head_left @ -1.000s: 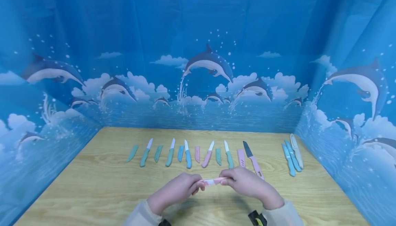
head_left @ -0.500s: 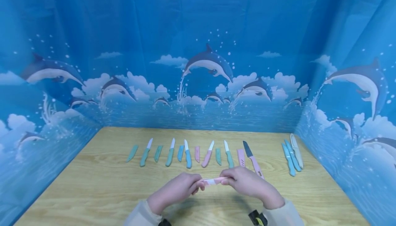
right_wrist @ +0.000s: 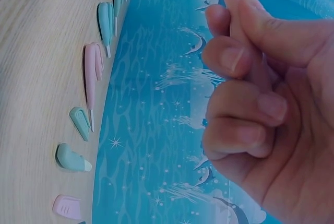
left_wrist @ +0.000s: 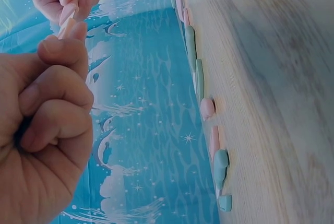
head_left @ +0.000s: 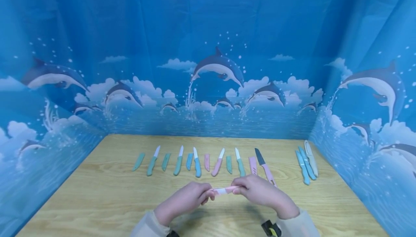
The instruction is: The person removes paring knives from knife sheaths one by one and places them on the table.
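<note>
Left hand (head_left: 183, 200) pinching the sheath end of a small pink knife (head_left: 225, 189) above the wooden table (head_left: 97, 201), knife lying level between both grips, right hand (head_left: 260, 193) curling round its handle end, row of knives and sheaths (head_left: 195, 161) lying well beyond the grip

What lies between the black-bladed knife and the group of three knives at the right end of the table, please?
Only bare wooden table lies between the black-bladed knife and the three knives, as the head view shows.
</note>
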Demonstrator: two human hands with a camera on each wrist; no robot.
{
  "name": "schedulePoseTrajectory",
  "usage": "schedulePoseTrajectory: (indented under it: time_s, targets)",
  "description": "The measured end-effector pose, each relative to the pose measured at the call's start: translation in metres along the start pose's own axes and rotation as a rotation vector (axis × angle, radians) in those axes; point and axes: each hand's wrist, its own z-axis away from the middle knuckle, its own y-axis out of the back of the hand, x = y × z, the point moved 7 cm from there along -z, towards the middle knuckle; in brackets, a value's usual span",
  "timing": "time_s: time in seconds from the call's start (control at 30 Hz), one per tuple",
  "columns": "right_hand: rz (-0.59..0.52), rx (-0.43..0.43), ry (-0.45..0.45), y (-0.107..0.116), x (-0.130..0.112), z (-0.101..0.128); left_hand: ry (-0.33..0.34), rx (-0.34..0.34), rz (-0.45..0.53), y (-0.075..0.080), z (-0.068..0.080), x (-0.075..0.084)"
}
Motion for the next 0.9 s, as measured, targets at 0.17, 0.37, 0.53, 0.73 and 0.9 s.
schedulePoseTrajectory:
  time_s: [0.17, 0.37, 0.53, 0.73, 0.9]
  targets:
    - [-0.004, -0.005, -0.006, -0.0007, 0.0013, 0.0002, -0.002, 0.003, -0.001, -0.0002, 0.0004, 0.0000]
    - [-0.008, -0.012, -0.017, -0.0015, 0.0032, 0.0005, -0.007, 0.001, 0.002, -0.0016, -0.0020, -0.0017]
    - [-0.007, -0.015, -0.020, -0.0009, 0.0028, 0.0005, 0.001, -0.002, 0.007, -0.0017, -0.0017, -0.0027]
    - [-0.019, -0.022, -0.017, -0.0006, 0.0017, 0.0016, -0.001, 0.003, 0.003, -0.0006, -0.0011, -0.0032]
    - [-0.028, -0.026, -0.023, -0.0002, 0.0017, 0.0015, -0.006, 0.006, 0.002, -0.0004, -0.0004, -0.0032]
